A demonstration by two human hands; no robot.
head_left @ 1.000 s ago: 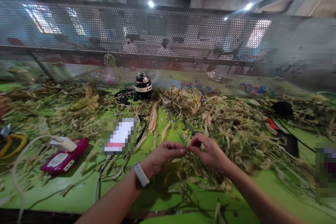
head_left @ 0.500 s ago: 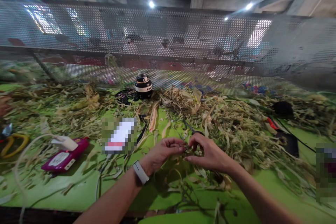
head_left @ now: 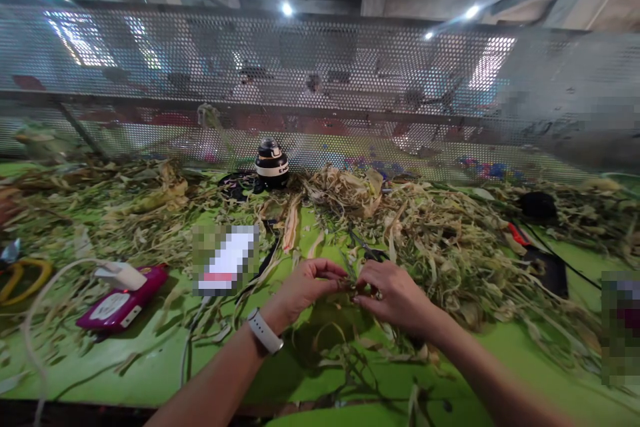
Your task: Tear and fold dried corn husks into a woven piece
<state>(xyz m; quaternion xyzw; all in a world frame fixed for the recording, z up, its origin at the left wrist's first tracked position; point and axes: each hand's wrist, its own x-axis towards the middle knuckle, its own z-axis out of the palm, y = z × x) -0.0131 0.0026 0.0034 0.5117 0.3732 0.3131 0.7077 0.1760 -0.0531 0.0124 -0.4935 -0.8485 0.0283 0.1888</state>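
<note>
My left hand (head_left: 311, 285), with a pale watch band (head_left: 265, 331) at its wrist, pinches a small piece of dried plant (head_left: 350, 278) between thumb and fingers. Close against it, my right hand (head_left: 387, 290) has its thumb and fingertips drawn together on the same piece. The piece is mostly covered by my fingers. Dark-handled scissors (head_left: 374, 254) lie just beyond my right hand. Below both hands, loose stems and leaves (head_left: 355, 353) are strewn over the green tabletop (head_left: 280, 373).
Heaps of dried leaves (head_left: 465, 240) spread across the table. To my left lie a blurred phone (head_left: 229, 259), a magenta power strip (head_left: 123, 300) with a white charger, and yellow-handled scissors (head_left: 25, 280). A black round container (head_left: 272, 163) stands before the perforated metal screen (head_left: 320, 60).
My right hand has closed in, its fingers curling tighter and its thumb rising toward the fingertips. My left hand has shifted slightly to the left.
</note>
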